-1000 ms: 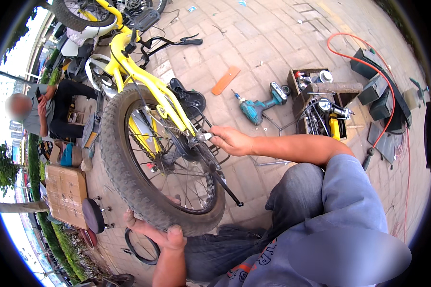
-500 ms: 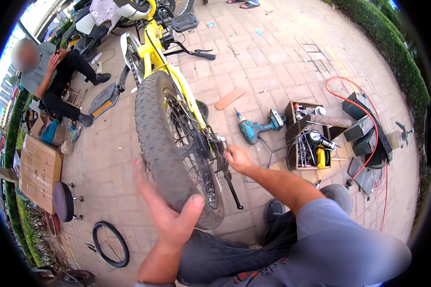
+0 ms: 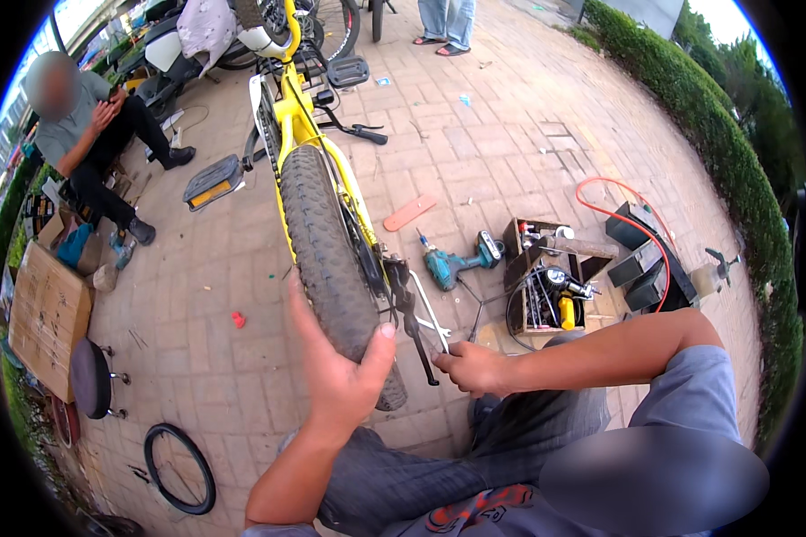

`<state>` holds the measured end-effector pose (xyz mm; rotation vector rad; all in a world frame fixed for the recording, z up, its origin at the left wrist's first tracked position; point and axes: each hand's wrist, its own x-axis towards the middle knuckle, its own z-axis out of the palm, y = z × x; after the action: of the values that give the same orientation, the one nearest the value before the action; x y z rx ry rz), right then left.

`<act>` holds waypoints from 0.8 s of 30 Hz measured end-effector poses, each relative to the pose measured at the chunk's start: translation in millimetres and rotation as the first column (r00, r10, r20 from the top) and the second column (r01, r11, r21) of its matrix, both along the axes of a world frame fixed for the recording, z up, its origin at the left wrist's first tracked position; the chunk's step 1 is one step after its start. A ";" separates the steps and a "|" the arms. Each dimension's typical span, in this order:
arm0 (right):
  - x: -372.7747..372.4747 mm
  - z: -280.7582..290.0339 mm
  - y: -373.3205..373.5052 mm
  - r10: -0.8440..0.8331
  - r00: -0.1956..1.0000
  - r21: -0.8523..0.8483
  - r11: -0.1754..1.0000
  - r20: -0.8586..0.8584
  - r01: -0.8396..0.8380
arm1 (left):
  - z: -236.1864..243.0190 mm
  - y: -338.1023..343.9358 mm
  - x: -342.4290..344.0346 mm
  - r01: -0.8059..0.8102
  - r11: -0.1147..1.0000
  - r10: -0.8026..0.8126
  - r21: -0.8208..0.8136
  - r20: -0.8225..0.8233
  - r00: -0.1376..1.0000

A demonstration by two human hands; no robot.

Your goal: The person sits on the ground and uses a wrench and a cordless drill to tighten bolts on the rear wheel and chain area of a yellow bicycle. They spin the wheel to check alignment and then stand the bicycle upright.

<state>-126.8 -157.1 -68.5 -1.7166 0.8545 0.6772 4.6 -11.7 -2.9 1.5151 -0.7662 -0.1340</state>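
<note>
A yellow bicycle (image 3: 294, 112) has its fat knobby rear tire (image 3: 327, 251) pointing toward me. My left hand (image 3: 347, 380) is clasped round the tire's near part, thumb on the right side and fingers on the left. At the right of the wheel, a silver wrench (image 3: 428, 302) reaches from the axle area back toward my right hand (image 3: 475, 367). The fingers of that hand are closed on the wrench's near end. Beside it the black kickstand (image 3: 418, 345) slants down toward me. My hand hides part of the wrench's end.
Right of the wheel lie a teal cordless drill (image 3: 461, 261) and a wooden toolbox (image 3: 546, 291). Farther right are dark boxes (image 3: 636, 259) and an orange hose (image 3: 664, 242). At left stand a cardboard box (image 3: 49, 313) and a round stool (image 3: 92, 378); a seated person (image 3: 76, 134) is behind them.
My right hand has moved from beside the axle toward me, and the silver wrench now shows. The wheel stands more upright, with less of its spoked side visible. My left hand stays on the tire.
</note>
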 end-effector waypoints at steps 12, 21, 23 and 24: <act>80.8 -19.4 -41.3 -0.653 0.706 0.480 0.729 0.275 0.488 | 1.7 7.7 -15.3 0.040 0.997 -0.022 0.067 -0.248 0.969; 83.1 -86.3 -53.1 -0.230 0.392 0.094 0.937 0.891 0.336 | -6.3 -0.4 -13.6 -0.108 0.993 0.111 0.039 -0.099 0.989; 84.9 -93.8 -57.0 -0.223 0.351 0.113 0.945 0.910 0.306 | -1.2 -1.4 -16.9 -0.106 0.993 0.114 0.057 -0.144 0.983; 86.9 -96.1 -59.0 -0.201 0.346 0.097 0.950 0.917 0.297 | 0.1 -2.9 -18.1 -0.114 0.992 0.120 0.051 -0.137 0.983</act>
<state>-39.9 -216.1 -164.6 -1.6256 0.2826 -0.5914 -13.5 -14.6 -2.8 1.5695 -0.5639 -0.1676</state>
